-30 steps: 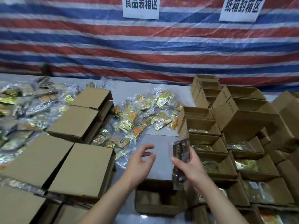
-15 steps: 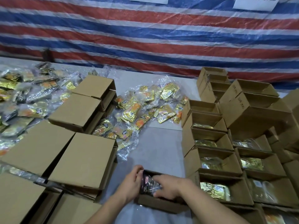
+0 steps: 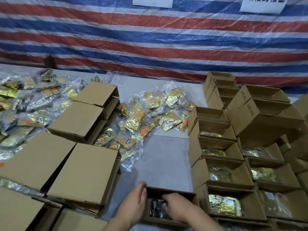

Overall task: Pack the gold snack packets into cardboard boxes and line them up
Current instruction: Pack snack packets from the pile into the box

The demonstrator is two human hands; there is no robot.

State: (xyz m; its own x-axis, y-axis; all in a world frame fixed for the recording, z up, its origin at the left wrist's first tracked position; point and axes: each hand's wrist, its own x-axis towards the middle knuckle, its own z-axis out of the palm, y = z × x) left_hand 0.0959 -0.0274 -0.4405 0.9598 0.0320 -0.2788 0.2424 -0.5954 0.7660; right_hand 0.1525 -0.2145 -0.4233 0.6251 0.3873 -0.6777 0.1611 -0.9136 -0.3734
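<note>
An open cardboard box [image 3: 170, 191] sits at the near edge of the grey table, right in front of me. Inside it lies a bag of snack packets [image 3: 157, 209], dark and glossy from this side. My right hand [image 3: 176, 207] reaches into the box and presses down on the bag. My left hand [image 3: 135, 202] grips the box's left wall, thumb over the rim. A loose heap of gold packets in clear bags [image 3: 150, 117] lies in the middle of the table.
Rows of open boxes with gold packets inside [image 3: 221, 174] stand close on the right. Upturned closed boxes [image 3: 83, 174] are stacked on the left, with more gold packets [image 3: 25, 104] at far left. A striped tarp [image 3: 150, 39] hangs behind.
My right hand brought the bag down from above the table into the box. My left hand moved from open in the air onto the box's left wall. The view tilted downward.
</note>
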